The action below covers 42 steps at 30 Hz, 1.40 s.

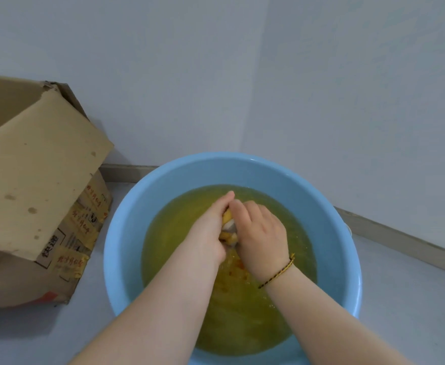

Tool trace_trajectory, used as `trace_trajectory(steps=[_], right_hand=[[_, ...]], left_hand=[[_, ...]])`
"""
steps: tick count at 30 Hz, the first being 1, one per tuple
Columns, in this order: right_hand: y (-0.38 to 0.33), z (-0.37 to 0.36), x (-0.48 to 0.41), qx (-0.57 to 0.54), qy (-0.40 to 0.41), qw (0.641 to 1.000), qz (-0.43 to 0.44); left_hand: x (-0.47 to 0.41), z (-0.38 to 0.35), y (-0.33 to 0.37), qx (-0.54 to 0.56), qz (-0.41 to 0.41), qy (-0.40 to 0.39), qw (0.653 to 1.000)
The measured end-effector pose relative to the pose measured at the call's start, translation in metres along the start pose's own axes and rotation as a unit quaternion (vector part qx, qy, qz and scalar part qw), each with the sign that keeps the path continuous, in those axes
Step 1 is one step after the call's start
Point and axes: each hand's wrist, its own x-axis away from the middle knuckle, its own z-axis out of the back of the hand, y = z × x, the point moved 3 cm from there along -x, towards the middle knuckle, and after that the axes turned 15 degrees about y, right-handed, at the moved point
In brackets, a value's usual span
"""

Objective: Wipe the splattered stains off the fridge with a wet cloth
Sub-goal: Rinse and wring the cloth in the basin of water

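A light blue plastic basin [126, 227] stands on the floor in a room corner, filled with yellowish-green water. Over its middle, my left hand [211, 227] and my right hand [261, 230] are pressed together around a bunched wet cloth [228, 229], yellow and whitish, of which only a small strip shows between the palms. Both hands grip it tightly above the water. A dark braided bracelet circles my right wrist. The fridge is not in view.
A worn open cardboard box [39, 185] with yellow tape stands on the floor left of the basin, nearly touching it. Pale walls meet in a corner behind the basin, with a grey skirting board [400, 241] along the floor.
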Motion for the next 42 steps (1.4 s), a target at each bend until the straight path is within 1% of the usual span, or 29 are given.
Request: trace_trajectory(steps=[2, 3, 4, 5, 7, 9, 10, 11, 12, 13, 15, 17, 21, 25, 28, 30, 32, 34, 35, 37, 39, 41, 42], right_hand=[[0.001, 0.002, -0.003, -0.041, -0.001, 0.992, -0.115], [0.000, 0.006, -0.008, -0.069, -0.003, 0.980, -0.184], [-0.001, 0.009, -0.013, -0.094, -0.005, 0.963, -0.254], [-0.001, 0.010, -0.015, -0.127, -0.032, 0.940, -0.315], [-0.003, 0.010, -0.010, -0.201, -0.079, 0.880, -0.423], [-0.006, 0.011, -0.004, -0.262, -0.063, 0.814, -0.514], [-0.008, 0.010, -0.003, -0.293, -0.047, 0.774, -0.559], [-0.008, 0.007, 0.000, -0.313, -0.039, 0.743, -0.591], [-0.009, 0.004, 0.001, -0.324, -0.041, 0.728, -0.603], [-0.010, 0.002, 0.000, -0.328, -0.049, 0.726, -0.602], [-0.008, -0.002, -0.003, -0.331, -0.073, 0.740, -0.581], [-0.007, -0.004, -0.006, -0.336, -0.107, 0.752, -0.557], [-0.006, -0.007, -0.006, -0.344, -0.150, 0.758, -0.533], [-0.007, -0.010, -0.006, -0.358, -0.165, 0.767, -0.506], [-0.004, -0.009, -0.009, -0.370, -0.172, 0.770, -0.490], [-0.003, -0.008, -0.011, -0.384, -0.184, 0.761, -0.488], [-0.002, -0.009, -0.011, -0.398, -0.186, 0.750, -0.494], [0.003, -0.012, -0.011, -0.400, -0.183, 0.744, -0.502], [0.006, -0.012, -0.012, -0.408, -0.184, 0.736, -0.508], [0.014, -0.010, -0.014, -0.434, -0.177, 0.726, -0.503], [0.024, -0.004, -0.019, -0.474, -0.139, 0.717, -0.492], [0.034, 0.007, -0.026, -0.507, -0.100, 0.686, -0.512], [0.037, 0.012, -0.030, -0.521, -0.096, 0.674, -0.515]], left_hand=[[0.005, -0.007, 0.011, 0.018, -0.077, -0.001, 0.997], [0.007, -0.011, 0.017, 0.025, -0.120, 0.001, 0.992], [0.011, -0.014, 0.022, 0.027, -0.162, 0.003, 0.986], [0.013, -0.016, 0.026, 0.019, -0.203, 0.004, 0.979], [0.018, -0.021, 0.030, -0.025, -0.295, 0.008, 0.955], [0.022, -0.024, 0.033, -0.111, -0.384, 0.012, 0.917], [0.025, -0.026, 0.035, -0.161, -0.421, 0.006, 0.893], [0.027, -0.028, 0.035, -0.201, -0.448, -0.004, 0.871], [0.027, -0.029, 0.037, -0.226, -0.462, -0.015, 0.857], [0.026, -0.029, 0.038, -0.240, -0.465, -0.025, 0.852], [0.022, -0.026, 0.042, -0.243, -0.461, -0.031, 0.853], [0.015, -0.023, 0.042, -0.222, -0.445, -0.027, 0.867], [0.006, -0.018, 0.039, -0.170, -0.405, -0.023, 0.898], [-0.002, -0.013, 0.038, -0.123, -0.352, -0.052, 0.927], [-0.006, -0.013, 0.038, -0.095, -0.325, -0.082, 0.937], [-0.005, -0.013, 0.039, -0.088, -0.321, -0.090, 0.939], [-0.001, -0.015, 0.041, -0.100, -0.331, -0.097, 0.933], [0.003, -0.017, 0.043, -0.114, -0.337, -0.122, 0.926], [0.003, -0.018, 0.044, -0.107, -0.330, -0.146, 0.927], [0.002, -0.016, 0.044, -0.065, -0.287, -0.183, 0.938], [-0.005, -0.010, 0.041, -0.027, -0.235, -0.182, 0.954], [-0.008, -0.006, 0.033, -0.049, -0.192, -0.190, 0.962], [-0.007, -0.006, 0.028, -0.076, -0.176, -0.210, 0.959]])
